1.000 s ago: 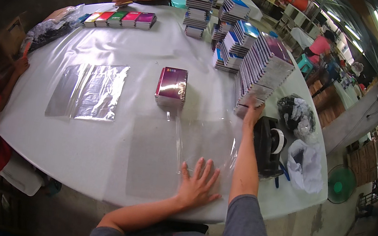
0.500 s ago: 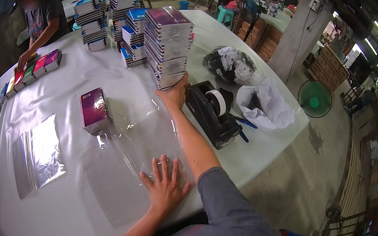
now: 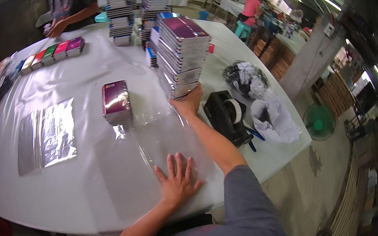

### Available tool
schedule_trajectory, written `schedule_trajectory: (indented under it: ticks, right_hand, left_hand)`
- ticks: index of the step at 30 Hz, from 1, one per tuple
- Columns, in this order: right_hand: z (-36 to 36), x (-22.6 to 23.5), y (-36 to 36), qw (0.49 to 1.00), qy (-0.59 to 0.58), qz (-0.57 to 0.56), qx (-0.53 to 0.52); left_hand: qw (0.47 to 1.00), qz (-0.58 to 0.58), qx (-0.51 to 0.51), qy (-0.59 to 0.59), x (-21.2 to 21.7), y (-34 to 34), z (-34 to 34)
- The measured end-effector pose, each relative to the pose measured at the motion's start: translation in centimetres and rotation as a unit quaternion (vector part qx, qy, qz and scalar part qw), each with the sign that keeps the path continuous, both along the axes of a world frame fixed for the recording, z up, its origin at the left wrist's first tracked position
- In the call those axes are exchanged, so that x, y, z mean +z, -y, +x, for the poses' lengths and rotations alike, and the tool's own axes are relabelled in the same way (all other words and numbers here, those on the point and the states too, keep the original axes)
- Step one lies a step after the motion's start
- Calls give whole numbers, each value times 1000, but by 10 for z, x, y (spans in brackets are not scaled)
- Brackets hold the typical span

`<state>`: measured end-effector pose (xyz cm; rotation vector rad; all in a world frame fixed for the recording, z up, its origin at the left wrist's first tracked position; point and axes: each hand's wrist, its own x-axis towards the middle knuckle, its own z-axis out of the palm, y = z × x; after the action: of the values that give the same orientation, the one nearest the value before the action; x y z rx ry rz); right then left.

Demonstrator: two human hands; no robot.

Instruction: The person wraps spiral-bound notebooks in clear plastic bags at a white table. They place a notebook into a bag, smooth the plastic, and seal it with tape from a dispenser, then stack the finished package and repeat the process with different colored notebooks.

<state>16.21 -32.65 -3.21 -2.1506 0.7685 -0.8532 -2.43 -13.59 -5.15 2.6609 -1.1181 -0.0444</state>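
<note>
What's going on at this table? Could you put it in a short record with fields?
Left hand: palm down, fingers spread, on clear plastic
Right hand: at the foot of the tall notebook stack
Small stack: purple-topped, left of the tall one
Near right arm: black tape dispenser
Table's left: shiny plastic
Far side: another person by a colourful notebook row
</note>
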Motion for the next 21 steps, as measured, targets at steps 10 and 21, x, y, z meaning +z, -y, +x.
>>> schedule_trajectory:
  ticks: [10, 21]
  right_hand:
    - [11, -13, 0, 999, 31, -32, 1]
    - [26, -4, -69, 994, 57, 5, 97]
  left_hand:
    - [999, 35, 13, -4, 5, 4, -1]
    - [999, 42, 18, -28, 5, 3, -4]
